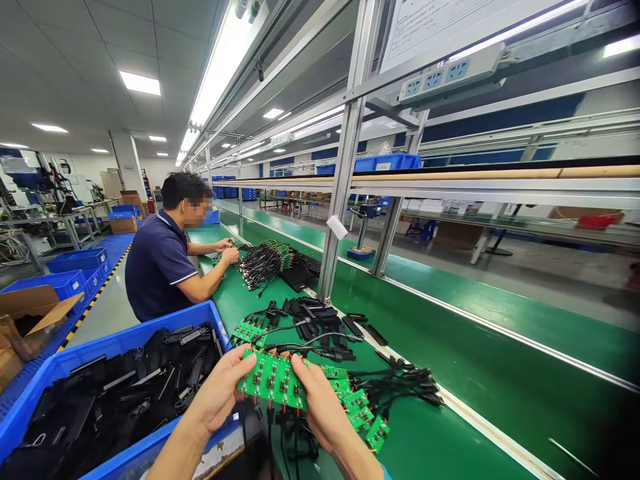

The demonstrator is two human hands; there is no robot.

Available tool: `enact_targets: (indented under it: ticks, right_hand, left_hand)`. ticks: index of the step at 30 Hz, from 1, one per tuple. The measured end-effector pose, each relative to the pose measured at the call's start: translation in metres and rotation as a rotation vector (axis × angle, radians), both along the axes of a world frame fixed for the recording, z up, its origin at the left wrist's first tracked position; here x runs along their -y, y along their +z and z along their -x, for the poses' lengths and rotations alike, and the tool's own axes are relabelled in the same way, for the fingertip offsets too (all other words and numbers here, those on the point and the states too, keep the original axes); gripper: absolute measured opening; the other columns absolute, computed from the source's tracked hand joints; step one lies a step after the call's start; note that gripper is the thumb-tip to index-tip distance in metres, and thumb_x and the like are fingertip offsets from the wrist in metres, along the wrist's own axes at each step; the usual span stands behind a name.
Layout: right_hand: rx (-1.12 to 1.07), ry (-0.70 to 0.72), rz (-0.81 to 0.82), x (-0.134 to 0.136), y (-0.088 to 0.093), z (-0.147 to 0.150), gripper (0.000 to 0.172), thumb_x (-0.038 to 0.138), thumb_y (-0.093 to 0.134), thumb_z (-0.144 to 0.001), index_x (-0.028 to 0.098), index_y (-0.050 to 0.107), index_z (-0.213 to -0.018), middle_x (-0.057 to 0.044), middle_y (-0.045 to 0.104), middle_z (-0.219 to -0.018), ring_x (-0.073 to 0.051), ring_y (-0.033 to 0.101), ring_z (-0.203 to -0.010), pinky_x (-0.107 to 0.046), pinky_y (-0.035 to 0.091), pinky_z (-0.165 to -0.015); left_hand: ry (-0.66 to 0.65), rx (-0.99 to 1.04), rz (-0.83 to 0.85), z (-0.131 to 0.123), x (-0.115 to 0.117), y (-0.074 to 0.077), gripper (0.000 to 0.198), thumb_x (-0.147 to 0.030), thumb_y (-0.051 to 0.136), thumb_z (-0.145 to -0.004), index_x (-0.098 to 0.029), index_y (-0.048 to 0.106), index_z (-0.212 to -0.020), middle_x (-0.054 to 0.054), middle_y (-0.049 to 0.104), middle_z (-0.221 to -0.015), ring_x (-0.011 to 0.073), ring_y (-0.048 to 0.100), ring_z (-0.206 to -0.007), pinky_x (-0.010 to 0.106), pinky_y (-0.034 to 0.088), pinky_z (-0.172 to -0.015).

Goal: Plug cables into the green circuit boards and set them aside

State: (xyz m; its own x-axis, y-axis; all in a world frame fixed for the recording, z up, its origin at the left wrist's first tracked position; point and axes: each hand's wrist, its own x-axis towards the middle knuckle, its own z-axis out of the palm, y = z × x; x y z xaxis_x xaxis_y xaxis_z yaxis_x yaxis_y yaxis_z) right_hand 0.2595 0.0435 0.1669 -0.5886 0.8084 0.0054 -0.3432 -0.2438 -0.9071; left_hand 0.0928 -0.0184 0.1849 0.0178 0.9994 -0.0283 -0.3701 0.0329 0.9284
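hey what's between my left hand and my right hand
In the head view, a green circuit board panel spans the gap, its ends held by your left hand and right hand.

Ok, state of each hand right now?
Left hand: closed, holding the left end of the green circuit-board panel.
Right hand: closed, holding its right end.

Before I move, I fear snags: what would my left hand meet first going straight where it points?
Beyond the circuit board it holds, your left hand would likely meet black cables; depth is unclear.
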Motion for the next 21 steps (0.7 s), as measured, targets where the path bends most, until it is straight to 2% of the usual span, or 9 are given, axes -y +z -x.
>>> enact_targets:
  ticks: [4, 7, 9, 10, 12, 15, 18, 21]
  right_hand:
    - [0.08, -0.065, -0.085, -0.001, -0.017, -0.002, 0.052, 0.064, 0.061, -0.077, 0.014, 0.066, -0.089, -0.002, 0.065, -0.072, -0.02, 0.059, -0.068, -0.031, 0.049, -0.065]
    - [0.202, -0.236, -0.206, -0.003, -0.032, -0.004, 0.055, 0.068, 0.059, -0.076, 0.014, 0.063, -0.074, 0.0, 0.056, -0.061, -0.016, 0.05, -0.06, -0.027, 0.043, -0.059]
    - [0.244, -0.331, -0.27, -0.001, -0.037, -0.003, 0.054, 0.068, 0.058, -0.077, 0.015, 0.059, -0.065, 0.0, 0.053, -0.06, -0.015, 0.046, -0.06, -0.025, 0.041, -0.059]
    - [0.234, -0.347, -0.254, 0.0, -0.038, -0.003, 0.053, 0.066, 0.058, -0.077, 0.015, 0.059, -0.065, 0.0, 0.054, -0.062, -0.015, 0.047, -0.062, -0.025, 0.041, -0.059]
    - [0.173, -0.29, -0.161, 0.003, -0.038, -0.002, 0.047, 0.062, 0.061, -0.077, 0.015, 0.061, -0.072, 0.0, 0.057, -0.067, -0.016, 0.049, -0.065, -0.026, 0.042, -0.062]
    - [0.124, -0.214, -0.074, 0.006, -0.034, -0.001, 0.042, 0.055, 0.072, -0.07, 0.014, 0.062, -0.074, 0.0, 0.058, -0.066, -0.015, 0.049, -0.062, -0.026, 0.042, -0.061]
    - [0.121, -0.326, -0.111, 0.008, -0.037, 0.003, 0.041, 0.051, 0.076, -0.066, 0.013, 0.061, -0.066, 0.001, 0.055, -0.061, -0.014, 0.048, -0.061, -0.026, 0.041, -0.061]
    - [0.107, -0.455, -0.13, 0.009, -0.048, 0.008, 0.04, 0.05, 0.076, -0.067, 0.013, 0.061, -0.064, 0.001, 0.055, -0.061, -0.014, 0.047, -0.062, -0.025, 0.04, -0.062]
  left_hand:
    - [0.011, -0.102, 0.017, -0.012, 0.0, -0.027, 0.052, -0.045, 0.074, -0.073, -0.014, 0.059, -0.113, 0.009, 0.069, -0.099, 0.0185, 0.065, -0.077, 0.029, 0.053, -0.066]
    - [0.079, -0.166, 0.004, -0.021, -0.002, -0.04, 0.054, -0.044, 0.079, -0.066, -0.013, 0.062, -0.107, 0.008, 0.07, -0.094, 0.0184, 0.064, -0.076, 0.029, 0.054, -0.065]
    - [0.117, -0.178, -0.013, -0.026, -0.003, -0.043, 0.051, -0.045, 0.079, -0.065, -0.012, 0.063, -0.102, 0.007, 0.069, -0.09, 0.0179, 0.062, -0.075, 0.029, 0.054, -0.065]
    - [0.123, -0.18, -0.019, -0.028, -0.003, -0.043, 0.051, -0.045, 0.079, -0.065, -0.012, 0.064, -0.1, 0.007, 0.069, -0.088, 0.0177, 0.062, -0.074, 0.029, 0.054, -0.065]
    - [0.113, -0.18, -0.013, -0.029, -0.003, -0.042, 0.052, -0.047, 0.078, -0.065, -0.012, 0.064, -0.1, 0.007, 0.069, -0.088, 0.0177, 0.061, -0.073, 0.03, 0.054, -0.064]
    - [0.114, -0.212, -0.007, -0.03, -0.005, -0.043, 0.049, -0.046, 0.077, -0.065, -0.012, 0.063, -0.098, 0.007, 0.069, -0.086, 0.018, 0.061, -0.073, 0.029, 0.054, -0.063]
    - [0.23, -0.363, -0.063, -0.03, -0.01, -0.053, 0.037, -0.039, 0.077, -0.065, -0.013, 0.063, -0.088, 0.004, 0.068, -0.078, 0.0175, 0.06, -0.069, 0.027, 0.052, -0.061]
    - [0.35, -0.533, -0.115, -0.034, -0.013, -0.062, 0.027, -0.036, 0.072, -0.069, -0.014, 0.064, -0.082, 0.003, 0.068, -0.073, 0.0175, 0.06, -0.066, 0.027, 0.05, -0.061]
